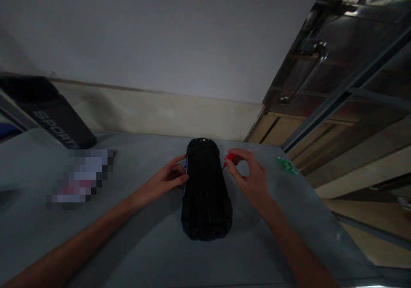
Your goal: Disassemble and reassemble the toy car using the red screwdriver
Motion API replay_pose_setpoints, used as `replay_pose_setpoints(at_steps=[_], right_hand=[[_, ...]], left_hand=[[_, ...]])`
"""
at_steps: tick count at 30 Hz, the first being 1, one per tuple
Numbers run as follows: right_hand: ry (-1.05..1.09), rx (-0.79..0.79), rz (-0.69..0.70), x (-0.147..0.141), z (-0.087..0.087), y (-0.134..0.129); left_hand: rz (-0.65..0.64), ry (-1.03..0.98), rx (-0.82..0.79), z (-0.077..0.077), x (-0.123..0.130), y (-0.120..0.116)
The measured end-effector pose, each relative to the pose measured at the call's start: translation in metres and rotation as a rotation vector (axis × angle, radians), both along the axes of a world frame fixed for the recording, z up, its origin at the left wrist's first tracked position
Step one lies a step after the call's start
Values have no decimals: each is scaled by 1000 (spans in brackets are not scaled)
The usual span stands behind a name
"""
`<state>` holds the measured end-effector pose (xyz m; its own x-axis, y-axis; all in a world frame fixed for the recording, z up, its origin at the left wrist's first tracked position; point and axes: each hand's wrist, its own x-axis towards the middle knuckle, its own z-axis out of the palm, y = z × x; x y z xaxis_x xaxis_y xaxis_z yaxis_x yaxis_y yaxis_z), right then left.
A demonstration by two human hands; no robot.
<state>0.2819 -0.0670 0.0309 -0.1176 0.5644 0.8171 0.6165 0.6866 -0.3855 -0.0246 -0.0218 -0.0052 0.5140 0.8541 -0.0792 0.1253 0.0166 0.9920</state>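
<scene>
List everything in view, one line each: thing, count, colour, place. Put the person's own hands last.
toy car: 1, black, lying underside up at the middle of the table
red-handled tool: 1, red, pinched in the right hand at the car's right side
green item: 1, green, on the table near its right edge; too small to identify
bottle: 1, black with pale lettering, tilted at far left
blurred packet: 1, pale with pink, on the table left of the car
table: 1, grey
metal door: 1, grey with a handle, upper right
left hand: 1, touching the car's left side
right hand: 1, holding the tool
</scene>
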Motion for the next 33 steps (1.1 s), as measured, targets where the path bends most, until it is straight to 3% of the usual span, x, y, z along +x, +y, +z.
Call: replay_pose_setpoints(at_steps=[20,28,33], right_hand=[[28,-24,-19,-3,0,-2],[47,27,-87,0,-1,2],[-22,-30,-27,-1,0,-2]], left_hand=[[-2,-19,-13,-3,1,1],[4,-12,-15,-1,0,0],[-3,-7,-10,-1,0,1]])
